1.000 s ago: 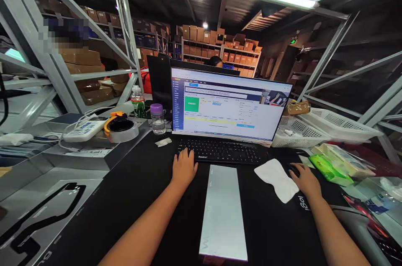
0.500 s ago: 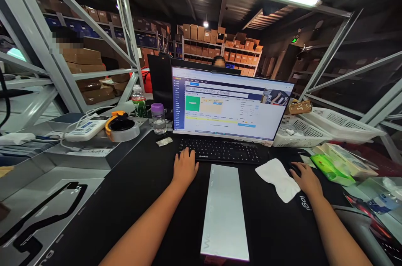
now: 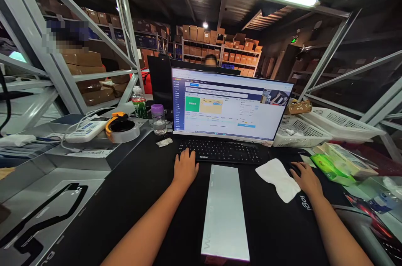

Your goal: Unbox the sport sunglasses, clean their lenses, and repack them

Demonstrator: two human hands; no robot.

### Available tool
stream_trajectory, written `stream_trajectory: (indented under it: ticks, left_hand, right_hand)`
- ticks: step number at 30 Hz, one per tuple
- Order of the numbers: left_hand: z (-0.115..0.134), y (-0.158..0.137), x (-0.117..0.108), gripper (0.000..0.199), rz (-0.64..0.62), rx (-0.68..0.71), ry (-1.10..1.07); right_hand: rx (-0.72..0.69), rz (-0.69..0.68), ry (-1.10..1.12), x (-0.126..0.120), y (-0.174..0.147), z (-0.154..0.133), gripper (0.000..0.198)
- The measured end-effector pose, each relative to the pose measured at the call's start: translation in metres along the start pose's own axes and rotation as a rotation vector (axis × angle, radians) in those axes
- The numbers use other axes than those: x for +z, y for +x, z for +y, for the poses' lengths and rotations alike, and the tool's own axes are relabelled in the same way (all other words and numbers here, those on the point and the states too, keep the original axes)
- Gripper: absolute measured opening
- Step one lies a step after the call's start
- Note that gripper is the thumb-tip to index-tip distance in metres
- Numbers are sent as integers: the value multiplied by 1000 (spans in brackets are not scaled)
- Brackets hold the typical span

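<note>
My left hand rests palm down at the left end of a black keyboard. Its fingers are stretched out over the keys and hold nothing. My right hand lies over a dark computer mouse, mostly hidden under the palm and fingers. Between my arms a long white box lies flat on the black desk mat. Just left of my right hand is a crumpled white cloth or tissue. Behind the keyboard stands a lit monitor with a green block on its page.
A roll of clear tape in a grey tray, a purple-lidded bottle and a green-labelled bottle stand left. White perforated baskets and a green tissue pack are right. Two other people's heads show behind metal frames and the monitor.
The yellow-highlighted row on the screen is gone. The person's head behind the monitor has shifted left. My hands and the white box have stayed in place.
</note>
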State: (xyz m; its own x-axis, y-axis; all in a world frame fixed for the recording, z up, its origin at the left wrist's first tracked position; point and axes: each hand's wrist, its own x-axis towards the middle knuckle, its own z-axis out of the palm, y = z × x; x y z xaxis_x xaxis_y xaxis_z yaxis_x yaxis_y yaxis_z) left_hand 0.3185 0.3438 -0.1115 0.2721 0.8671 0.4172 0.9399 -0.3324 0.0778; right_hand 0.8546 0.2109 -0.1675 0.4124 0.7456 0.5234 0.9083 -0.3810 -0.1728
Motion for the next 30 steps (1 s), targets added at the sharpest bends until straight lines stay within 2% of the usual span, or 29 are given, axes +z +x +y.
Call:
stream_trajectory:
  ticks: [7, 30]
  left_hand:
    - [1, 1, -2, 59, 9, -15, -12]
    - [2, 1, -2, 57, 1, -13, -11]
  right_hand:
    - [8, -10, -8, -3, -1, -2, 41]
    - [18, -45, -22, -7, -2, -2, 44]
